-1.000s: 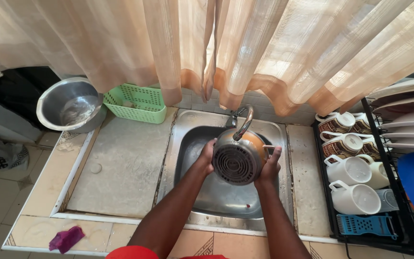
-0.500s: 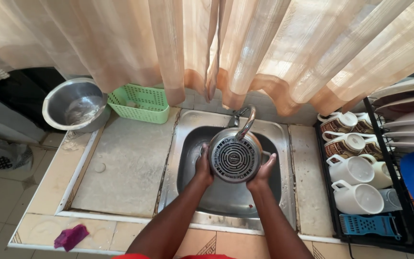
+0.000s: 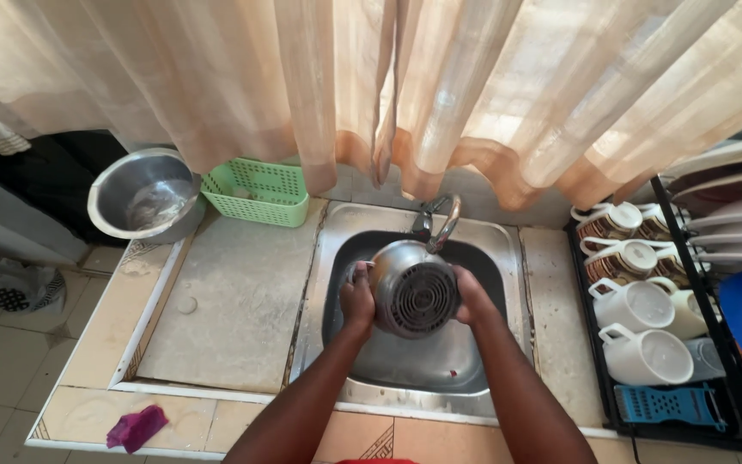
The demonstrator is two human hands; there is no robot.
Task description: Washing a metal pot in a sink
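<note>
Near the bottom edge, at lower left: a small purple cloth (image 3: 136,427) lying on the tiled rim of the table (image 3: 234,309). At lower right: a blue plastic grater (image 3: 670,404) lying flat in the black dish rack (image 3: 596,352).

In the middle of the frame, over the steel sink (image 3: 508,344): a metal kettle (image 3: 412,296) tipped so that its ribbed round base faces up toward the camera, handle arching away toward the tap (image 3: 423,222). Left hand (image 3: 357,301) curled closed around the kettle's left side; right hand (image 3: 474,296) wrapped closed around its right side. Compared with half a second ago: kettle turned a little, the base facing slightly more to the right, both hands kept on it in much the same spot above the sink.

At right, in the rack: white mugs (image 3: 646,331) lying on their sides, with brown-patterned cups (image 3: 620,241) behind them and white plates standing further up. Labels or packages: none readable.

Farther back, at upper left: a steel bowl (image 3: 144,196) holding a little water, just beside a green plastic basket (image 3: 256,191), contents not clear. Across the top: a peach curtain (image 3: 371,86) hanging down to the back of the sink.
</note>
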